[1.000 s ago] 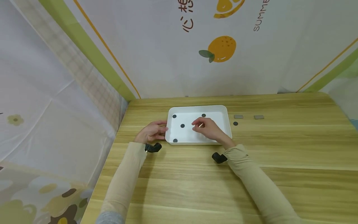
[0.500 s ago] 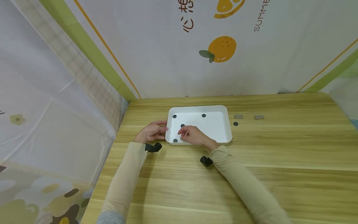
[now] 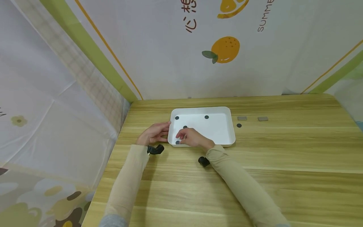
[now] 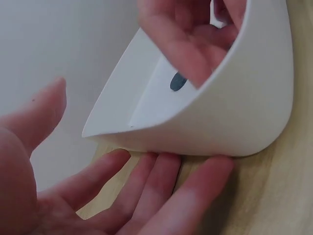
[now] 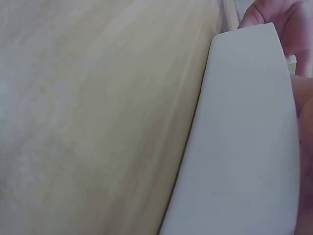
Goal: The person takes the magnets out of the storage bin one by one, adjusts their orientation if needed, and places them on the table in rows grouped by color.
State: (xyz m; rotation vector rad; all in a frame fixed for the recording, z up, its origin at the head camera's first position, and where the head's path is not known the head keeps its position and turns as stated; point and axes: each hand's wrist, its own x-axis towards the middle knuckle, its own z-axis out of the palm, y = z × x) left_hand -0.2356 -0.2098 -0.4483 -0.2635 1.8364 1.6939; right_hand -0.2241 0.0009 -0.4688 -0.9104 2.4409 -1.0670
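Note:
A shallow white tray (image 3: pixel 219 130) lies on the table with several small dark round discs in it. My left hand (image 3: pixel 154 133) rests against its left wall, fingers extended; in the left wrist view the fingertips (image 4: pixel 217 164) touch the outside low down. Inside the tray's near left corner is my right hand (image 3: pixel 193 137), fingers bent downward. Its thumb and forefinger stand apart around the near disc (image 3: pixel 177 142), which shows between them. Behind the hand, the middle disc (image 3: pixel 185 127) is partly covered. The right wrist view mostly shows the tray's wall (image 5: pixel 239 127).
Two more discs, one far left (image 3: pixel 177 118) and one far right (image 3: pixel 206 117), lie in the tray. Right of it on the wooden table (image 3: pixel 297 138) are a loose disc (image 3: pixel 239 125) and two flat grey rectangles, one nearer (image 3: pixel 242 118), one farther (image 3: pixel 262 119). A printed curtain hangs behind.
My right hand has moved left and toward me inside the tray, from its middle to the near left disc. The left hand stays at the tray's side, with a slight finger shift.

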